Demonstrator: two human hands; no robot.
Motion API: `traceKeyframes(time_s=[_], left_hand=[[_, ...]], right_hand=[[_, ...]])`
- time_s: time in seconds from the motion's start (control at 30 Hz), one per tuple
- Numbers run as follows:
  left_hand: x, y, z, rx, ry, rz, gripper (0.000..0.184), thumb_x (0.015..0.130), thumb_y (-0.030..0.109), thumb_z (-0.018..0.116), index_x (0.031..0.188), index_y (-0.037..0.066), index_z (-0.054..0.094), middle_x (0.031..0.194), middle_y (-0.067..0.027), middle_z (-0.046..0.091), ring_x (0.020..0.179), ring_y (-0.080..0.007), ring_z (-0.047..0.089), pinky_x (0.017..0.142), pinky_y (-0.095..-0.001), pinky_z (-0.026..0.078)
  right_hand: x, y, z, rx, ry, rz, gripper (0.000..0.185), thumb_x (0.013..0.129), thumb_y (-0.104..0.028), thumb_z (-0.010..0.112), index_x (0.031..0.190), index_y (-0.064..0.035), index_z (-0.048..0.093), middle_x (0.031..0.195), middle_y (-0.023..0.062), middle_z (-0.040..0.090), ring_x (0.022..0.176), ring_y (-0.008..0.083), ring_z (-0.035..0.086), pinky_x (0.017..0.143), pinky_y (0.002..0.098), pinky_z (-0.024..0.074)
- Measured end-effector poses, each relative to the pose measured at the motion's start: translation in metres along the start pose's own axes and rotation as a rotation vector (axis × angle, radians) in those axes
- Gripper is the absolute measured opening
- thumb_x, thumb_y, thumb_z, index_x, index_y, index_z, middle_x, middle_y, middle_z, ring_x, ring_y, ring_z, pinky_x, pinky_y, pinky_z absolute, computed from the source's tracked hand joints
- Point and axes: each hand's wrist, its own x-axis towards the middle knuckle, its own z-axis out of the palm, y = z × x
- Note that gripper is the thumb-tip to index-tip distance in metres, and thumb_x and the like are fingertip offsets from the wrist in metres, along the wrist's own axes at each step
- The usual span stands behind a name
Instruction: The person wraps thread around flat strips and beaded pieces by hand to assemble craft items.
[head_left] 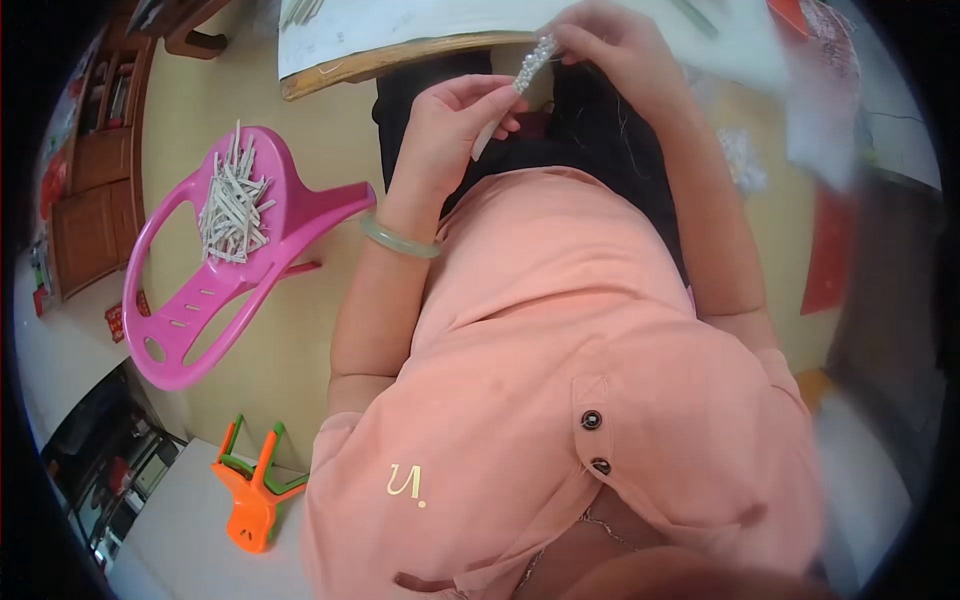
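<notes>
A narrow pale strip covered in pearl-like white beads (pixel 534 66) slants between my hands, over my dark-trousered lap near the table edge. My left hand (pixel 468 118), with a pale green bangle on the wrist, pinches its lower part between thumb and fingers. A plain flat tail of the strip sticks out below those fingers. At the upper end, my right hand (pixel 612 48) is closed with thumb and fingertips on the beads. Fine loose threads hang near the right wrist. Whether the right fingertips also hold a needle or single bead is too small to tell.
A white-topped table (pixel 400 28) with a wooden edge stands ahead. On my left, a pink plastic chair (pixel 285 195) bears a heap of pale strips (pixel 235 205). Small orange and green stools (pixel 255 500) are lower left. Clear plastic bags (pixel 740 160) lie to the right.
</notes>
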Motion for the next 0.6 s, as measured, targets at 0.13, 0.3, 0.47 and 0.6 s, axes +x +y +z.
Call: traceKeyframes(time_s=[0.13,0.3,0.47,0.6], left_hand=[[-0.002,0.002,0.005,0.064,0.020,0.038,0.023,0.085,0.011,0.064,0.104,-0.002,0.062,0.083,-0.0083,0.066,0.064,-0.0087,0.058,0.058,-0.0195,0.047],[-0.006,0.006,0.015,0.304,0.088,0.169,0.020,0.085,0.009,0.064,0.102,-0.002,0.063,0.080,-0.0052,0.066,0.062,-0.0056,0.056,0.055,-0.0168,0.043],[-0.002,-0.002,0.013,0.279,0.093,0.191,0.019,0.085,0.009,0.062,0.101,-0.002,0.063,0.076,-0.0036,0.064,0.061,-0.0048,0.055,0.052,-0.0164,0.042],[-0.001,-0.009,0.015,0.401,0.134,0.270,0.016,0.086,0.008,0.060,0.098,-0.002,0.063,0.075,-0.0035,0.064,0.061,-0.0053,0.056,0.052,-0.0182,0.043]], right_hand=[[0.002,0.006,0.000,-0.007,-0.002,-0.026,0.007,0.085,-0.006,0.061,0.089,-0.0004,0.060,0.078,0.0020,0.062,0.069,0.0085,0.057,0.065,0.0216,0.0472],[0.001,0.005,0.001,-0.034,0.002,-0.038,0.006,0.085,-0.006,0.061,0.089,-0.0005,0.060,0.078,0.0019,0.062,0.069,0.0082,0.057,0.065,0.0213,0.0466],[0.002,0.009,0.001,-0.040,0.017,-0.020,0.006,0.085,-0.006,0.061,0.088,-0.0007,0.060,0.077,0.0019,0.062,0.069,0.0080,0.056,0.064,0.0211,0.0463],[0.002,0.016,0.001,-0.030,0.010,-0.011,0.007,0.085,-0.006,0.062,0.088,-0.0008,0.060,0.078,0.0018,0.062,0.068,0.0080,0.056,0.063,0.0213,0.0458]])
